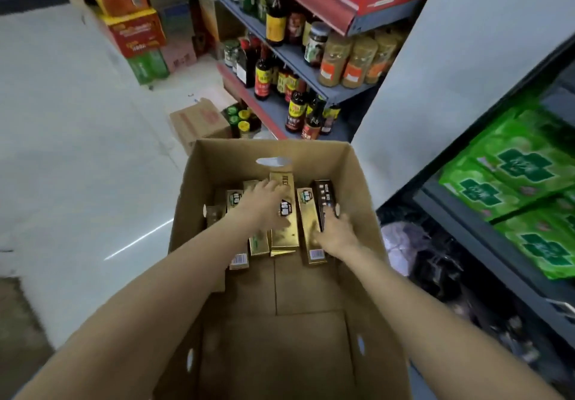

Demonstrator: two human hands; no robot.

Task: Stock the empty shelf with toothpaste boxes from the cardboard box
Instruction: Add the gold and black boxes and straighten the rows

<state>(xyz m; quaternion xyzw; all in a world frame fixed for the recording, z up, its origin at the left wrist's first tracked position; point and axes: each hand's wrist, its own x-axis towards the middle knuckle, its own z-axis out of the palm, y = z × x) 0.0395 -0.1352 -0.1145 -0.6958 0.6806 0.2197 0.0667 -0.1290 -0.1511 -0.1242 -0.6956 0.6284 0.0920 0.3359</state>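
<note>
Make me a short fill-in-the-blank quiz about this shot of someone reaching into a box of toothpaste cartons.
1. Both hands reach into an open ____ box on the floor.
2. The right hand touches the one toothpaste box that is ____ rather than gold.
3. The left hand rests on the ____ toothpaste boxes.
4. The packages on the shelf at right are ____.

Missing words: cardboard; black; gold; green

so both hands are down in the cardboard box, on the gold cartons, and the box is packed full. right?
Not full. The head view shows cartons only at the far end of the box, its near floor bare. Left hand and right hand are indeed in it, on the cartons.
</note>
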